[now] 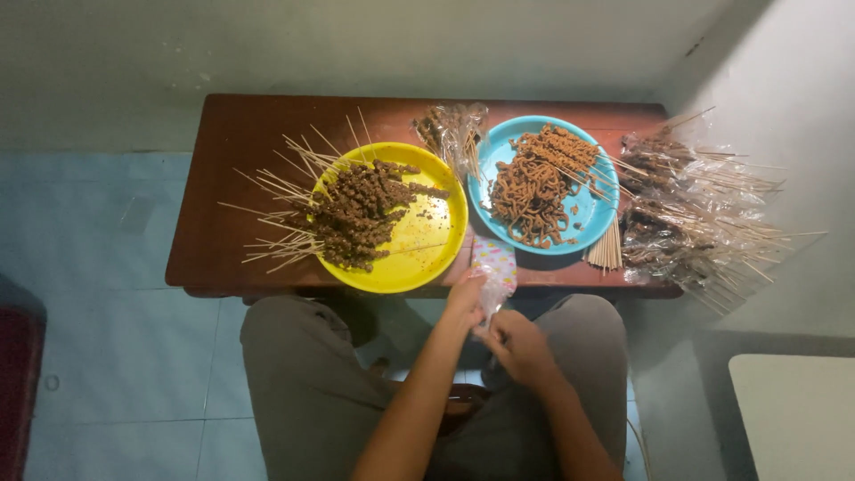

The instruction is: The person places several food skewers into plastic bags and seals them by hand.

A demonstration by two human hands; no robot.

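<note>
I see my left hand (465,294) and right hand (517,343) close together just below the near edge of the counter (223,151), above my lap; both are pinched on a small clear plastic bag (494,272) with a dotted pattern, the left gripping its side near the top, the right curled shut around its lower end; the bag stands up between the hands and overlaps the counter's front edge, in the gap between the two plates.

Just beyond the left hand sits a yellow plate (427,240) heaped with brown skewered pieces (356,214), their bare sticks fanning out over the plate's left rim onto the wood; to its right, touching or nearly so, a blue plate (583,218) holds a tangle of brown strips (534,191) and more skewers; a short bundle of plain sticks (606,251) lies at its lower right rim; a filled clear bag (452,132) rests between the plates at the far side.

At the counter's right end lies a pile of bagged skewers (686,209), sticks jutting past the edge; below is pale blue tiled floor (116,356).
</note>
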